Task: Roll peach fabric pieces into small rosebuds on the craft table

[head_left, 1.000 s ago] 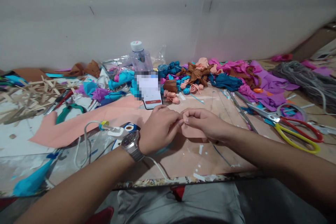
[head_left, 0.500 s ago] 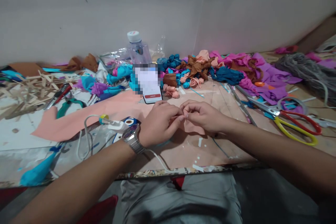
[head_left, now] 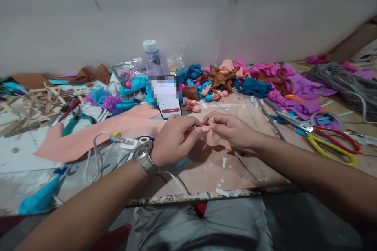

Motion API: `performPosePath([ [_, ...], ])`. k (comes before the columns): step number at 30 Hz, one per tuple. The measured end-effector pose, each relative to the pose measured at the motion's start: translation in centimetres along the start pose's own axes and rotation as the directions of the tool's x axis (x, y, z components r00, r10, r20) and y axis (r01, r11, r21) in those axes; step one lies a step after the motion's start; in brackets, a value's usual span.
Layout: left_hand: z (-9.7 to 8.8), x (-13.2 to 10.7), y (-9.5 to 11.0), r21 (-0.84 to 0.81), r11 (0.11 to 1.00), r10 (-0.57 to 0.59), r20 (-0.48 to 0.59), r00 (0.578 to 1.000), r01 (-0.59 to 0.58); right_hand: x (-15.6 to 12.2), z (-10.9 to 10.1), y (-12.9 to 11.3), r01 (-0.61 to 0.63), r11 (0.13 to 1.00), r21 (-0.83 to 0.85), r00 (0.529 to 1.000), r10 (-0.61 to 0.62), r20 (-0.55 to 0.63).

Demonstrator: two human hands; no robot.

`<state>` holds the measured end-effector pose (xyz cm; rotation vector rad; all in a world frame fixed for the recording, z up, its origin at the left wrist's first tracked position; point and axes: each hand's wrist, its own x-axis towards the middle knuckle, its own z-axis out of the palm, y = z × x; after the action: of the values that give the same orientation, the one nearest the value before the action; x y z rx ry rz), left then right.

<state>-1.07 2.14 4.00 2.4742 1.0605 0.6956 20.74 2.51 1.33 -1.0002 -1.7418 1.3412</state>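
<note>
Head view shows both hands meeting over the middle of the cluttered worktop [head_left: 206,174], toward its front edge. Left hand [head_left: 173,140] and right hand [head_left: 229,127] each pinch one small peach fabric scrap [head_left: 217,140] — thumbs and forefingers closed on its upper edge, the rest draping onto the surface. Rolling it well likely needs even tension and short, tight turns — fingertips kept close together.

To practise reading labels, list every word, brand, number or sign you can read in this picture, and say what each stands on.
No text can be read for certain.
Phone: screen blurred; writing on its red bar too small.
Bottle: marks on cap and label too small.
Watch: dial too small to read.
</note>
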Motion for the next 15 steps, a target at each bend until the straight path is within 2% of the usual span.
performPosePath([
  [2,-0.05,0.04,-0.19,0.012,1.000,-0.017,-0.038,0.999,0.017,-0.05,-0.10,-0.02,-0.025,0.998,0.051,0.999,0.026,-0.023],
  [7,-0.29,0.24,-0.51,0.055,0.997,-0.052,-0.154,0.987,0.061,-0.13,-0.32,0.05,-0.191,0.956,0.221,0.979,0.204,-0.033],
  [15,-0.74,0.30,-0.40,0.134,0.980,-0.107,-0.256,0.961,0.145,0.47,-0.88,0.17,-0.079,0.989,0.123,0.984,0.098,-0.152],
])
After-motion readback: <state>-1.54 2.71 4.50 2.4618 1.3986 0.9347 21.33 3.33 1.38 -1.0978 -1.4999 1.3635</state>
